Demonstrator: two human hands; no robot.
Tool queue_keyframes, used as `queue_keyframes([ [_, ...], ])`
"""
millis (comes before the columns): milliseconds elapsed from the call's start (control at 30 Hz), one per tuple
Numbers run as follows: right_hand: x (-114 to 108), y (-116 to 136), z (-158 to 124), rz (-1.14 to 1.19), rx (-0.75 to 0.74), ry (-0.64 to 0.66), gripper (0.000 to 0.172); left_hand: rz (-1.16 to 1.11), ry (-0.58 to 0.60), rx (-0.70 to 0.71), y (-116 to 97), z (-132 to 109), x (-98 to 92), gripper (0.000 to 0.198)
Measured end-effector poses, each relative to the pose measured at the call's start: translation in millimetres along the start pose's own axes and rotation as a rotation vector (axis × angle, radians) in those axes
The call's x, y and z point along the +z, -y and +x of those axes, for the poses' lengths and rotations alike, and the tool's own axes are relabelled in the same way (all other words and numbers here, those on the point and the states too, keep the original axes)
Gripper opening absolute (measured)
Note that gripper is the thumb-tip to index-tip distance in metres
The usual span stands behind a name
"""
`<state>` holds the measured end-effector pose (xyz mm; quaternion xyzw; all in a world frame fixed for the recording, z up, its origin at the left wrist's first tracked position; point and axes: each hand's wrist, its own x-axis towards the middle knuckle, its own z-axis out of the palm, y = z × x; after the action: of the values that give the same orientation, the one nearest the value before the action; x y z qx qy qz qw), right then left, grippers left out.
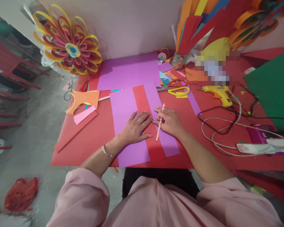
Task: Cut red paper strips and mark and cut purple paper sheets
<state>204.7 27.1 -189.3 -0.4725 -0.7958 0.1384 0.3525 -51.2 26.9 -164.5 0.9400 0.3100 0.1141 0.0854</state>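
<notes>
A red paper strip (141, 96) lies lengthwise over a purple paper sheet (123, 116) in front of me. My left hand (138, 124) rests flat, palm down, on the strip and the sheet, with its fingers spread. Between the fingers of my right hand (169, 119) is a pink patterned pencil (159, 127), held slantwise just above the paper. The fingertips of both hands nearly meet at the strip's right edge.
Scissors (178, 91) with yellow and red handles lie beyond my right hand. A yellow glue gun (219, 94) and tangled cables (211, 138) are on the right. Orange paper (85, 99) sits left, a paper flower (72, 50) stands behind, and another purple sheet (130, 71) lies at the back.
</notes>
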Motion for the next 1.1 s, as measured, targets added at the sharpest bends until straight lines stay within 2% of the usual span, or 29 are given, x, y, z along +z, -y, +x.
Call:
queue_keyframes([
  [800, -2.2, 1.9, 0.9, -0.015, -0.023, -0.007, 0.028, -0.009, 0.010, -0.005, -0.2, 0.9, -1.2, 0.088],
  [1100, -0.9, 0.9, 1.4, -0.008, 0.023, 0.020, 0.026, -0.013, -0.001, -0.001, -0.9, 1.4, -1.6, 0.088],
])
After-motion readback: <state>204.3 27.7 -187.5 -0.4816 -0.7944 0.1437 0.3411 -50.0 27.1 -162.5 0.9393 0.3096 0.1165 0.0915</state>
